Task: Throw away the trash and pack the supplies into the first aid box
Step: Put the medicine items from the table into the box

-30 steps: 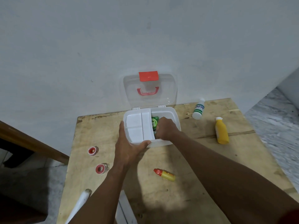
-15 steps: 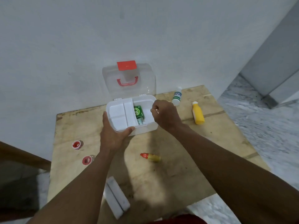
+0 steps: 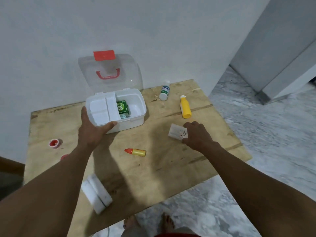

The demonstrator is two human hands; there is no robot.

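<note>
Plywood surface (image 3: 153,168) against a white wall, first aid box (image 3: 130,124) open, upper centre-left of frame. Left hand (image 3: 92,132) clasps its near corner, bracing it; right hand (image 3: 198,135) curls round a small white packet (image 3: 176,132), centre-right. Best bet: lift clear, lower it into the right compartment.

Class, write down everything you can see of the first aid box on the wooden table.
The first aid box is a white plastic case, open, standing on the wooden table near the wall. Its clear hinged lid stands upright, with a red latch and red handle. A white divided tray fills the left side; a green packet lies in the deeper right side. The left hand grips its front-left corner.
</note>
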